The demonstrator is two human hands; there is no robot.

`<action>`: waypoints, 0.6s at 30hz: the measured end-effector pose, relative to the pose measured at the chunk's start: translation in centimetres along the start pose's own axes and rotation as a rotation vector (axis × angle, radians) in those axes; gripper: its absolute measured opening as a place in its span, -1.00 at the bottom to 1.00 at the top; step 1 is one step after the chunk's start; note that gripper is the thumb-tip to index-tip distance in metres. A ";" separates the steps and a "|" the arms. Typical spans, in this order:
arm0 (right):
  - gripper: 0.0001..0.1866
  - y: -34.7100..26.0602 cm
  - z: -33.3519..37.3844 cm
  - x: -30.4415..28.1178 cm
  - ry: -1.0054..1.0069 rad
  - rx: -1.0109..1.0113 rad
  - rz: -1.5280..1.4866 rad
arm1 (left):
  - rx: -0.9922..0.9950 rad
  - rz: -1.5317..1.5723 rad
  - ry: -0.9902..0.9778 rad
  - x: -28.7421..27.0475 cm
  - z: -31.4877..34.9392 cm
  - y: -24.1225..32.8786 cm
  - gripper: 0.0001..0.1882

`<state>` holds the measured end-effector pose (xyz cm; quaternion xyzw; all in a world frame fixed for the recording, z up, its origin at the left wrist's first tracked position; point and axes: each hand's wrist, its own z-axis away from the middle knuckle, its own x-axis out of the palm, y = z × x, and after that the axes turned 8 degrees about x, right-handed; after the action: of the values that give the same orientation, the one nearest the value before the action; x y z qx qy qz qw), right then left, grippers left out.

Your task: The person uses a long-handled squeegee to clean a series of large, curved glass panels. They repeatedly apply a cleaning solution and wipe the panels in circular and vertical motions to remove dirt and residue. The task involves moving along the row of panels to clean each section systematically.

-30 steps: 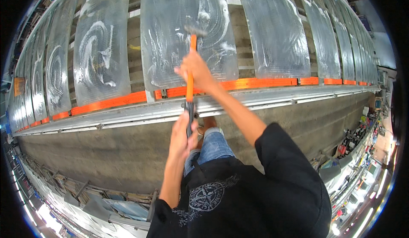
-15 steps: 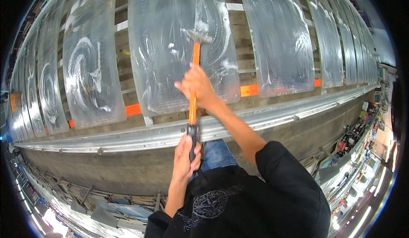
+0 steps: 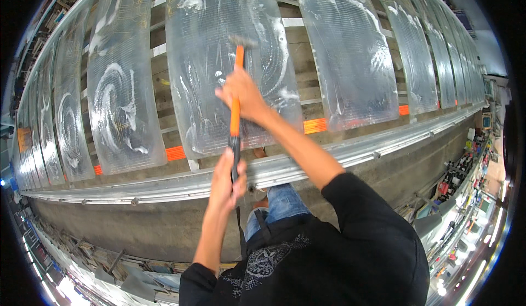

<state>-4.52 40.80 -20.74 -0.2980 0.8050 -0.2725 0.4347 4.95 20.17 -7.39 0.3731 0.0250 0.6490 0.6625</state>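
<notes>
1. Before me, the person's right hand [image 3: 245,95] has its grip closed around the orange shaft of a long-handled tool [image 3: 235,121].
2. The left hand [image 3: 223,181] has its grip wrapped around the tool's black lower end.
3. The tool's head, blurred, is over a ribbed translucent panel [image 3: 205,38] streaked with white smears.
4. Similar panels line both sides.
5. A metal rail [image 3: 175,189] runs along their near ends; orange strips [image 3: 315,126] show in the gaps.
</notes>
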 end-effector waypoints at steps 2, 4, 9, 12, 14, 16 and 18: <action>-0.63 -4.7 7.2 -0.9 -0.056 0.036 0.030 | -0.038 0.018 -0.012 -2.8 6.1 -5.4 -0.50; -0.65 -9.6 13.8 -1.9 -0.102 0.091 0.018 | -0.080 0.032 -0.016 -5.0 12.0 -9.8 -0.54; -0.68 -16.2 22.8 -3.9 -0.139 0.216 0.010 | -0.170 0.017 -0.034 -7.5 19.3 -15.8 -0.54; -0.64 -15.6 22.8 -4.9 -0.130 0.183 0.041 | -0.140 0.041 -0.037 -6.2 18.9 -16.9 -0.54; -0.63 -14.1 21.4 -5.2 -0.107 0.161 0.028 | -0.118 0.036 -0.036 -4.5 17.7 -16.2 -0.52; -0.62 -11.1 18.5 -5.2 -0.058 0.137 0.051 | -0.091 0.017 -0.022 -2.3 14.6 -14.5 -0.51; -0.62 -7.7 14.0 -5.3 0.010 0.136 0.054 | -0.050 0.040 -0.003 -0.1 10.4 -12.0 -0.50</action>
<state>11.82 36.93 -19.14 -0.2445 0.7944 -0.3163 0.4572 20.45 16.76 -6.28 0.3577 0.0004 0.6621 0.6585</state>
